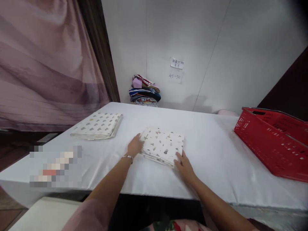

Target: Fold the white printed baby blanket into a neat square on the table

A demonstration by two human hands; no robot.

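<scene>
Plain pale wall panels (192, 35) stand behind a white-covered tabletop (211, 160); a pink curtain (45, 64) hangs at the left, and a stack of folded fabrics (144, 89) sits beyond the far edge, below two paper notes (177, 63). Near the middle of the tabletop lies a folded white printed cloth (163, 142), flat and slightly askew; the left hand (136, 146) meets its left edge, and the right hand (185, 165) is at its near right corner. Each grip is loose-looking, fingers partly curled at the border; I cannot tell whether either one pinches the layers or merely rests against them. Judging by its look, the cloth is light, soft and hardly fragile, though its layers could slide over one another; opposite edges, with all the layers taken together between thumb and fingers, seem the best hold. Another folded cloth (97, 125), dotted with grey motifs, lies to the left; a red plastic basket (269, 147) stands well apart at the right.
</scene>
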